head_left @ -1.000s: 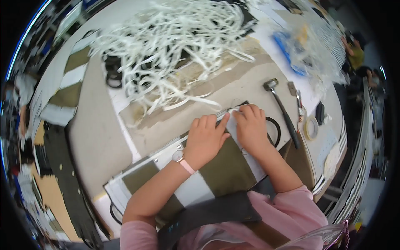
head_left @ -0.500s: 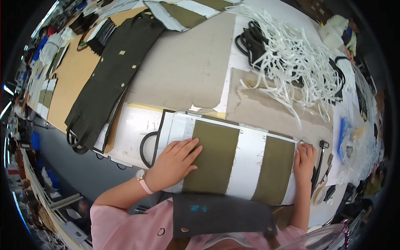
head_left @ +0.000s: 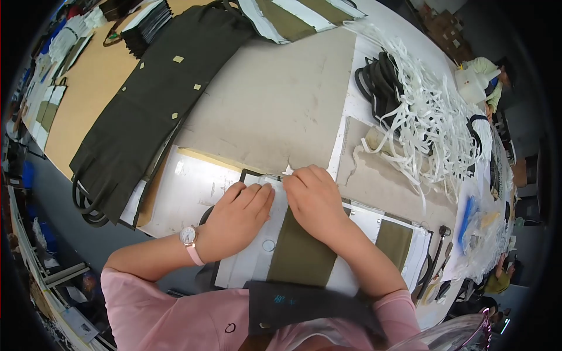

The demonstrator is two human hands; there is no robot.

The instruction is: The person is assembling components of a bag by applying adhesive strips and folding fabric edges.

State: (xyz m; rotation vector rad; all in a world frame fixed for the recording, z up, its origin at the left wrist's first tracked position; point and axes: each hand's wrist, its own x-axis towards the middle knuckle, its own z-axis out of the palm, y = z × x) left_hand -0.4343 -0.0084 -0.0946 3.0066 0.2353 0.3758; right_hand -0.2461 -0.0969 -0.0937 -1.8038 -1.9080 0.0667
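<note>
Tabletop (head_left: 99, 76): tangled white strips (head_left: 430, 126)
Apron (head_left: 313, 310): blue lettering (head_left: 285, 299)
Left hand (head_left: 234, 225), right hand (head_left: 313, 202): fingers bent at olive-and-white panel (head_left: 304, 251), upper edge; whether grasping, I cannot tell

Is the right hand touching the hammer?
Apart. The head view shows the right hand at the far edge of the striped panel, part of which lies between hand and hammer.
</note>
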